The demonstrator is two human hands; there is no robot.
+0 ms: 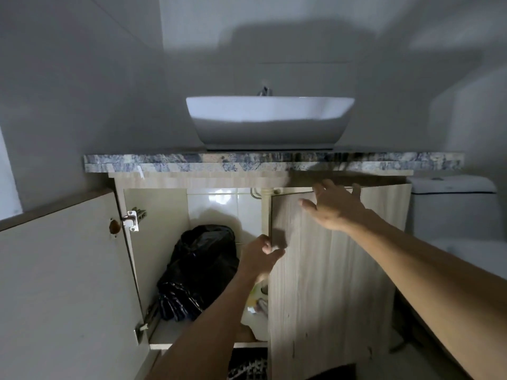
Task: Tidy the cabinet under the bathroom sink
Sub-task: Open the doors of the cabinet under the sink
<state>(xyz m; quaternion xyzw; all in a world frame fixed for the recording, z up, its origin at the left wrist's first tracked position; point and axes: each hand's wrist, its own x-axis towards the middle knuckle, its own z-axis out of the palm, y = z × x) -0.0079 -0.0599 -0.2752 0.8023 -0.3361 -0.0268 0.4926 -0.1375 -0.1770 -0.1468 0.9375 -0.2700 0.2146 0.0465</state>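
Observation:
The cabinet under the white basin has its left door swung wide open. Its right door, pale wood grain, stands slightly ajar. My left hand grips the free left edge of that right door, fingers curled round it. My right hand lies spread, fingers straight, against the upper front of the same door. Inside the left half sits a crumpled black plastic bag on the cabinet floor. Small pale items show behind my left forearm, mostly hidden.
A speckled stone countertop overhangs the cabinet. A white toilet cistern stands to the right. White wall tiles and a pipe show at the cabinet's back. A patterned mat lies on the floor below.

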